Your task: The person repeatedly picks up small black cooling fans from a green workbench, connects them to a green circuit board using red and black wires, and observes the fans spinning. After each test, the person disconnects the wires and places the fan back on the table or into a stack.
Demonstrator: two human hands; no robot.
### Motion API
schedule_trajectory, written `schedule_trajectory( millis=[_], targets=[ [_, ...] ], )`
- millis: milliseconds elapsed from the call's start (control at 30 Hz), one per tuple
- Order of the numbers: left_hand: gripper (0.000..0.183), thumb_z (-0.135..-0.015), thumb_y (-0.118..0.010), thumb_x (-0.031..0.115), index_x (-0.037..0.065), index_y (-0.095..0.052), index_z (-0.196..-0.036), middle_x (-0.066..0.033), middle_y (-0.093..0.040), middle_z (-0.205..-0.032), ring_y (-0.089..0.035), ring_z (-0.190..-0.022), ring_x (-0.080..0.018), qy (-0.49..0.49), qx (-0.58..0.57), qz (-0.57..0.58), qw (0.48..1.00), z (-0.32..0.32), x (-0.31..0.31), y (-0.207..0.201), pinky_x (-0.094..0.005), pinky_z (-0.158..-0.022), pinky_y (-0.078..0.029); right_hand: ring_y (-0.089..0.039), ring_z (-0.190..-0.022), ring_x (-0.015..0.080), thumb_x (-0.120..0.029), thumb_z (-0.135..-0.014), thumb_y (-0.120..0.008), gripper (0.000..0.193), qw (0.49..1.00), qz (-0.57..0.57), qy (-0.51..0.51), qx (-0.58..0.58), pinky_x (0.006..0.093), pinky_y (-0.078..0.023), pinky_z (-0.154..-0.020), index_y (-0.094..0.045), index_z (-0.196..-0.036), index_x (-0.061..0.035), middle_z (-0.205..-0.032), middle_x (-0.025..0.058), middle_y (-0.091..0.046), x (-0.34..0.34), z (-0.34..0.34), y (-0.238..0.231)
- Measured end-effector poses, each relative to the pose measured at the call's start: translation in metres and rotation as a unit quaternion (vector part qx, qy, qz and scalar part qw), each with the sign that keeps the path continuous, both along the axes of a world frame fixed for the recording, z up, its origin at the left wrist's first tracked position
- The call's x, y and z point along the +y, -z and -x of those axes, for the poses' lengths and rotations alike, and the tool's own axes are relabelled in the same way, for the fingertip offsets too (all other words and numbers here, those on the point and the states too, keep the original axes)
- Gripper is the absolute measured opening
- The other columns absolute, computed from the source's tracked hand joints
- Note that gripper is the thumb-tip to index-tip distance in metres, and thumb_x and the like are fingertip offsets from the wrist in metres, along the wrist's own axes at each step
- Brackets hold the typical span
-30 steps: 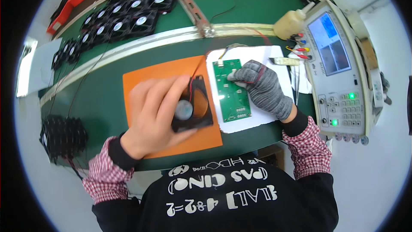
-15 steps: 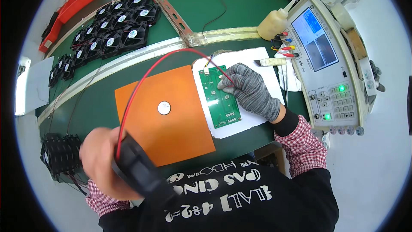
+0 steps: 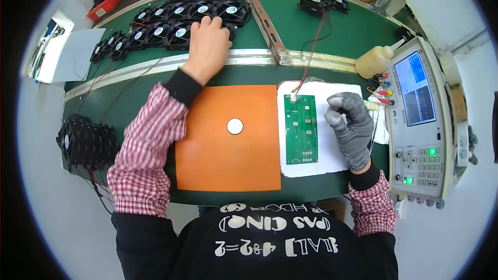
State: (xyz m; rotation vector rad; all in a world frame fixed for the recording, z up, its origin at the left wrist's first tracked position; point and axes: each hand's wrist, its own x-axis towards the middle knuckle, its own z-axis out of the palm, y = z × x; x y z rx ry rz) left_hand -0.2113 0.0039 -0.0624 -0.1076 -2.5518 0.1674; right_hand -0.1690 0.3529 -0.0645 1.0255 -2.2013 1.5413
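Observation:
My bare left hand (image 3: 207,46) reaches to the far left. Its fingers are closed over a black cooling fan (image 3: 228,32) at the right end of the front row, mostly hidden by the hand. My right hand (image 3: 354,129), in a grey knit glove, hovers over the right part of a white board (image 3: 332,168). Its fingers are curled, with a gap between thumb and forefinger and nothing visible in them. To its left, a green circuit board (image 3: 301,145) lies on the white board. A cable plugs into its far end, and a red wire runs from there toward a fan (image 3: 315,3).
An orange mat (image 3: 223,161) with a round white sticker (image 3: 235,126) lies in the middle. Stacked fans (image 3: 88,142) stand at left. A tester with a screen (image 3: 415,93), a squeeze bottle (image 3: 374,61) and a brush (image 3: 371,105) are at right. Metal rails (image 3: 238,58) divide the bench.
The fan that was in my left hand now rests beside another at the far right. My left hand has moved to the fan rows. My right hand has drawn rightward off the circuit board.

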Motion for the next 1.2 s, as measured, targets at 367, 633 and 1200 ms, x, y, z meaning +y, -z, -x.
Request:
schedule_trajectory(
  millis=[367,633,1200],
  targets=[
    [0.013,-0.069,-0.063,0.015,0.013,-0.056,-0.08,-0.003,-0.051,-0.085,-0.056,-0.084,-0.0201,0.45,0.056,0.129,0.882,-0.182,0.046,-0.03,-0.0346,-0.08,-0.046,-0.059,-0.089,0.0284,0.002,-0.064,-0.07,0.06,0.947,-0.161,-0.147,0.234,0.0396,-0.05,-0.079,-0.06,-0.123,-0.005,-0.096,0.0074,-0.057,-0.018,-0.032,-0.024],
    [0.021,-0.078,-0.063,-0.012,-0.003,-0.06,-0.098,-0.0128,-0.05,-0.09,-0.05,-0.077,-0.0268,0.082,0.138,-0.128,0.979,-0.167,-0.002,-0.03,-0.0343,-0.065,-0.043,-0.06,-0.081,0.0276,-0.004,-0.077,-0.069,0.015,0.969,-0.238,0.034,0.056,0.0364,-0.05,-0.072,-0.072,-0.092,-0.0074,-0.087,0.0104,-0.061,-0.003,-0.004,-0.02],
    [0.098,-0.051,-0.091,0.032,0.004,-0.047,-0.135,-0.0161,-0.049,-0.127,-0.045,-0.116,-0.0356,0.211,-0.206,-0.274,0.915,-0.159,0.067,-0.016,-0.0448,-0.1,-0.036,-0.06,-0.083,0.0287,-0.015,-0.071,-0.08,0.022,0.976,-0.21,0.001,-0.048,0.0372,-0.05,-0.076,-0.065,-0.08,-0.003,-0.086,0.011,-0.059,-0.013,-0.005,0.002]
  ],
)
